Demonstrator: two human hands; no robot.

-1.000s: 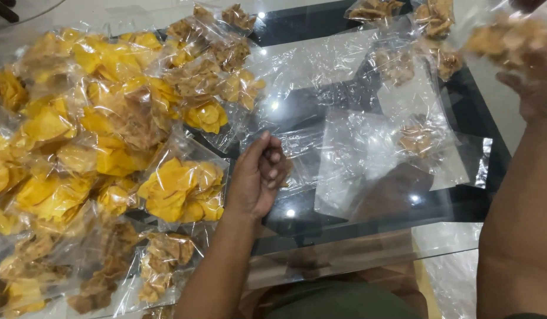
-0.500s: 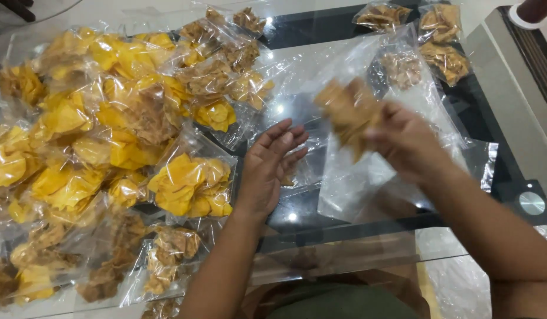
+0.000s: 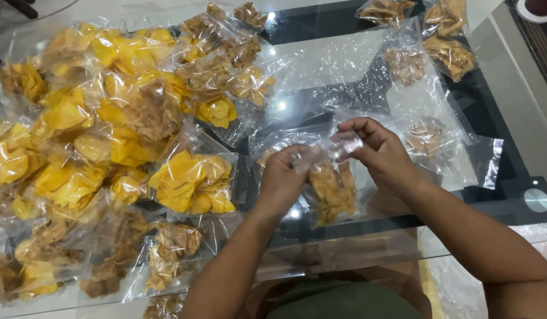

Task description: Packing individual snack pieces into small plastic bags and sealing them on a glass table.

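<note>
**Both hands now on one clear bag of chips**

Hands close together over the bench, both pinching the top of a clear plastic bag of brown chips (image 3: 332,188). Left hand (image 3: 283,177) grips the bag mouth from the left, fingers closed on the film; right hand (image 3: 376,147) grips it from the right, thumb and fingers clamped on the bunched plastic. Bag hangs just above the glass bench (image 3: 509,195), chips settled at its bottom, between the two wrists.

Change: half a second ago the left hand was flat and empty on the bench while the right alone carried the chips in; a second ago the right was off at the frame edge. Now the left has come up and joined, so the bag is a two-hand hold at its opening. Judged: bag mouth is being handled, not the contents.

Around it: flat empty clear bags (image 3: 344,65) spread on the glass behind the hands. One small filled bag (image 3: 424,139) just right of the right hand. More filled bags (image 3: 447,50) at top right. Big heap of filled yellow and brown chip bags (image 3: 108,136) covers the left side; nearest one (image 3: 190,183) sits just left of the left hand.
</note>
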